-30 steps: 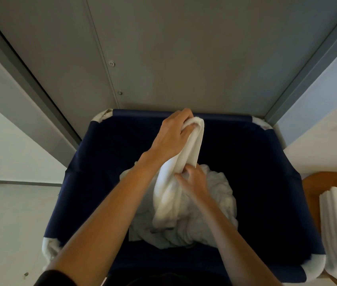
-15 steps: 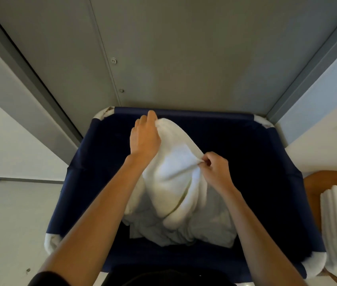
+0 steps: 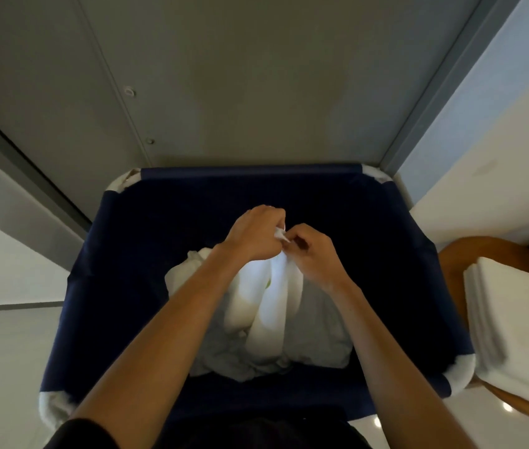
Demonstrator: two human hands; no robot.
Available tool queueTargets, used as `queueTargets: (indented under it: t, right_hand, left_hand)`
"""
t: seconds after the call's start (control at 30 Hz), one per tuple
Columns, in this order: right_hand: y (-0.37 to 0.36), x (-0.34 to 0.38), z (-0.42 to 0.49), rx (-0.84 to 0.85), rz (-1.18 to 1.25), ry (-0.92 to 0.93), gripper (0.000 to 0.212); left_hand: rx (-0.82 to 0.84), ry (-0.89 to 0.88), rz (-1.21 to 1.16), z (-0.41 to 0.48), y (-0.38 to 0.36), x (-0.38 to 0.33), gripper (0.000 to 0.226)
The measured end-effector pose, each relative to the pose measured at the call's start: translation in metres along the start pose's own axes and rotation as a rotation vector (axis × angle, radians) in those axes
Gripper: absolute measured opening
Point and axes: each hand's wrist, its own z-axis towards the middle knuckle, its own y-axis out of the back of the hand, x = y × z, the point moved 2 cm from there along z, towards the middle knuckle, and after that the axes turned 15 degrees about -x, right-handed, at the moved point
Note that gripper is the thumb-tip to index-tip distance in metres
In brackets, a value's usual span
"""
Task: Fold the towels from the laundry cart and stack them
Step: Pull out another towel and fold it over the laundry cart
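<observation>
A navy fabric laundry cart [image 3: 101,286] fills the middle of the view. Inside it lies a heap of crumpled white towels [image 3: 318,335]. One white towel [image 3: 271,306] hangs gathered above the heap, held up by its top edge. My left hand [image 3: 253,234] grips that edge, fingers curled round it. Right beside it, my right hand [image 3: 311,251] pinches the same edge; the two hands almost touch. A stack of folded white towels [image 3: 522,322] rests on a wooden seat [image 3: 457,254] at the right.
A grey metal door [image 3: 256,76] rises right behind the cart. White walls stand at the left and right. The wooden seat's curved rim touches the cart's right side. Pale floor shows at the bottom left.
My hands came together at the towel's top edge; half a second ago they were apart, spreading it. The towel now hangs bunched and narrow instead of spread out.
</observation>
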Motion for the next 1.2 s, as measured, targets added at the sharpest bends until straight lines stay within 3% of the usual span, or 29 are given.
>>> queueTargets:
  t: [0.07, 0.13, 0.27, 0.37, 0.43, 0.6, 0.73, 0.87, 1.03, 1.2]
  right_hand:
    - [0.000, -0.005, -0.002, 0.012, -0.038, -0.009, 0.012]
    - [0.000, -0.009, -0.006, 0.067, -0.113, -0.017, 0.024]
    - [-0.011, -0.032, -0.018, 0.215, -0.335, -0.091, 0.016]
    - [-0.020, -0.052, -0.022, 0.163, -0.410, -0.105, 0.028]
    - [-0.014, -0.054, -0.018, 0.083, -0.429, -0.052, 0.021]
    - [0.008, -0.038, -0.005, -0.018, -0.322, 0.107, 0.014]
    - [0.007, -0.014, -0.004, 0.010, -0.120, 0.122, 0.010]
    - [0.008, -0.005, 0.000, 0.012, -0.077, 0.153, 0.011]
    - [0.006, -0.021, 0.000, 0.142, -0.241, 0.043, 0.019]
    - [-0.002, -0.047, -0.016, 0.352, -0.443, -0.085, 0.013]
  left_hand:
    - [0.015, 0.030, -0.035, -0.001, -0.003, -0.004, 0.009]
    - [0.017, 0.063, -0.094, -0.003, -0.007, -0.003, 0.014]
    - [-0.024, 0.095, -0.196, -0.004, -0.009, -0.002, 0.024]
    - [-0.054, 0.106, -0.220, -0.004, -0.007, 0.006, 0.023]
    - [-0.068, 0.117, -0.133, -0.006, -0.004, 0.015, 0.021]
    - [-0.009, 0.076, 0.198, -0.011, -0.004, 0.029, 0.023]
    - [0.128, 0.011, -0.057, -0.014, -0.020, 0.018, 0.022]
    - [0.019, 0.044, -0.088, -0.008, -0.021, 0.016, 0.014]
    - [-0.042, 0.089, -0.180, -0.006, -0.015, 0.016, 0.014]
    - [-0.078, 0.089, -0.229, -0.002, -0.006, 0.014, 0.022]
